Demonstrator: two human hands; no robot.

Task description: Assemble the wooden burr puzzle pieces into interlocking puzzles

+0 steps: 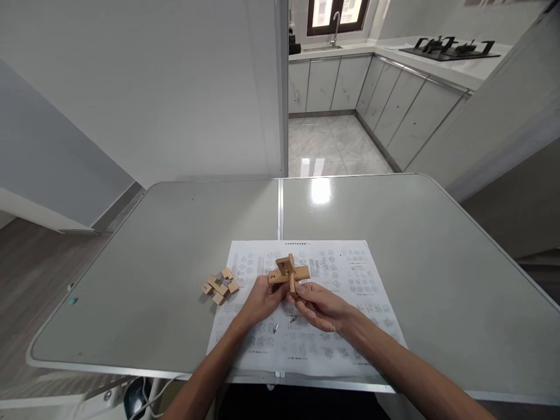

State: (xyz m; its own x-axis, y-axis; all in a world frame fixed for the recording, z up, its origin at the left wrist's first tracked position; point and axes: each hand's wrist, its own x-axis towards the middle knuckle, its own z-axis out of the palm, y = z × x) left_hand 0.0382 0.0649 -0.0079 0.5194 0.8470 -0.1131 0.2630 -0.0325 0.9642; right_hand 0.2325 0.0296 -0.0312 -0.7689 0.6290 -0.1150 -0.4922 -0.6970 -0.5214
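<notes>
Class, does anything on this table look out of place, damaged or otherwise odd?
A small teal bit lies alone near the left edge of the table, apart from the held wooden pieces. Two dark slivers on the printed sheet also look odd: tears or loose scraps, I cannot tell.

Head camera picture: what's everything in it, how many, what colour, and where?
Table: one, grey, across the middle
Paper: one sheet, white with printed drawings, on the table
Joined wooden blocks: one bunch, light brown, held over the paper
Loose wooden blocks: one cluster, light brown, at the paper's left edge
Small bit: one, teal, near the table's left edge
Cabinets: several, whitish, beyond the table
Window: one, dark-framed, top
Tap: one, silvery, before the window
Stove: one, black, top right
Left hand: one, bare, holding the joined wooden blocks
Right hand: one, bare, holding them too
</notes>
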